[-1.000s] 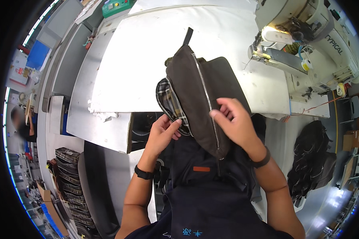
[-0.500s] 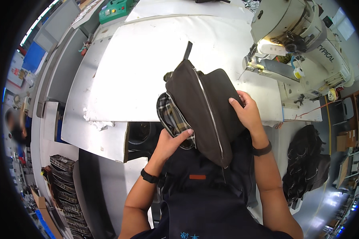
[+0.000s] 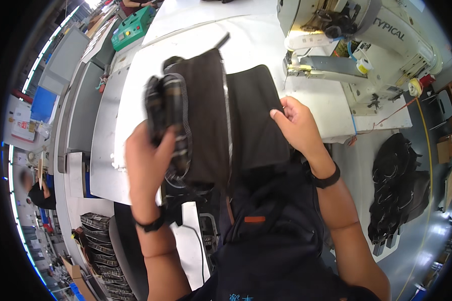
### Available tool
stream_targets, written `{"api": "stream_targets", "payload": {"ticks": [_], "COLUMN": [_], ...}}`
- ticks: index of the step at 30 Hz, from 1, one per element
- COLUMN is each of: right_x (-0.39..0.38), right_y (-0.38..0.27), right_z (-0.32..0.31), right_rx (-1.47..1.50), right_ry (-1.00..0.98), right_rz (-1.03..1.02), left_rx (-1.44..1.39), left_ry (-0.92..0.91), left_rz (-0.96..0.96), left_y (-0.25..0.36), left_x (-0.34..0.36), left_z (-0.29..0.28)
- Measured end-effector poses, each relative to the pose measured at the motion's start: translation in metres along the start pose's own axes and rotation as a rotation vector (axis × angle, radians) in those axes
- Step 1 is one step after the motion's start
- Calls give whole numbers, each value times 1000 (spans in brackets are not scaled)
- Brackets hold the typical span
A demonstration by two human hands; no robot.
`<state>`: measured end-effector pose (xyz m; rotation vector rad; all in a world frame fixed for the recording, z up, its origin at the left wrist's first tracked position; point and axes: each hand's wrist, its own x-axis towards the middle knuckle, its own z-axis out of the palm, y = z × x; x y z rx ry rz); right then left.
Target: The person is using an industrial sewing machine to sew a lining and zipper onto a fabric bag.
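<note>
An unfinished dark brown bag [image 3: 203, 115] spans both my hands, over the near edge of the white table. A pale zipper runs down its length, and a strap tab sticks up from its far end. My left hand [image 3: 148, 160], smeared by motion, grips the plaid section [image 3: 175, 108] on the bag's left side, thumb on the near face and fingers mostly hidden. Between thumb and fingers, my right hand [image 3: 301, 125] pinches the right edge of the flat brown panel [image 3: 256, 118]. The bag's lower end hangs in front of my dark apron [image 3: 271, 241].
A sewing machine [image 3: 331, 65] stands on the right of the white table [image 3: 140, 95]. Dark bag pieces [image 3: 397, 185] are heaped at lower right, and plaid pieces [image 3: 103, 251] are stacked at lower left. A green box [image 3: 133, 27] sits far left. Other people are in the background.
My left hand has moved left and up with the plaid section, spreading the bag wider and turning it more upright. My right hand still pinches the panel edge. The view has shifted.
</note>
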<state>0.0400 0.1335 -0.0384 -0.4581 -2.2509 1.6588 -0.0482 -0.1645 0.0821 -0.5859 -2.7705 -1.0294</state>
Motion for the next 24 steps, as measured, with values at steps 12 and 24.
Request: {"api": "stream_targets", "payload": {"ticks": [12,24], "right_x": [-21,-34], "right_y": [-16,8], "right_z": [40,71], "right_rx": [-59,-201], "right_ry": [56,80], "right_rz": [-88,-460], "left_rx": [-98,-125], "left_ry": [-219,-234], "left_rz": [-18,6], "left_y": [-4,-18], "left_x": [6,-2], "left_z": [107,111]}}
